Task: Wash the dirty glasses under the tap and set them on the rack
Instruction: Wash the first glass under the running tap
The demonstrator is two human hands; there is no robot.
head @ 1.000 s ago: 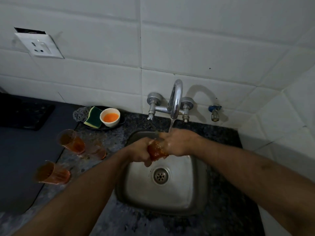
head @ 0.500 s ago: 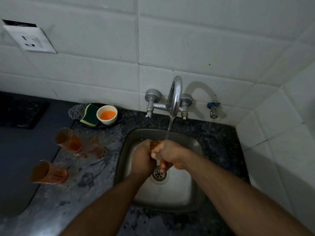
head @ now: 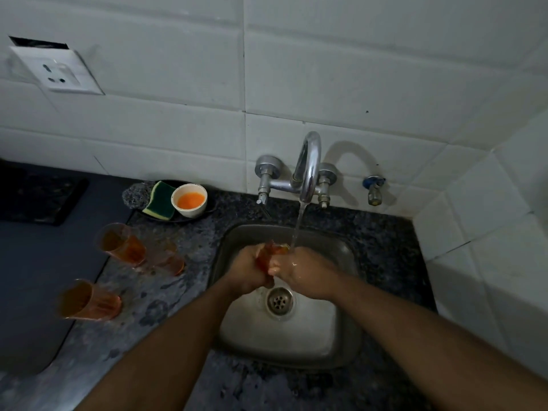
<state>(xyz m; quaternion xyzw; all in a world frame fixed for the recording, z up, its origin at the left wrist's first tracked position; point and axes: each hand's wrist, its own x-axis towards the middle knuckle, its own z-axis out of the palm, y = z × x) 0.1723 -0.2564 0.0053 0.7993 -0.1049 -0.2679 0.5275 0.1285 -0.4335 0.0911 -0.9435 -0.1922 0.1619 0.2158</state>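
Left hand [head: 247, 272] and right hand [head: 299, 271] gripped amber glass [head: 271, 253] under tap [head: 308, 167] stream, over steel sink [head: 341, 345]

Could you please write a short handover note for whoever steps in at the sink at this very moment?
Left hand and right hand both grip one orange glass over the sink, under the running tap.
Three dirty glasses wait on the counter to the left: rear glass, middle glass, front glass.
Done: nothing is visibly finished.
Left: finish this glass, wash the other three, rack them all. No rack is in view.
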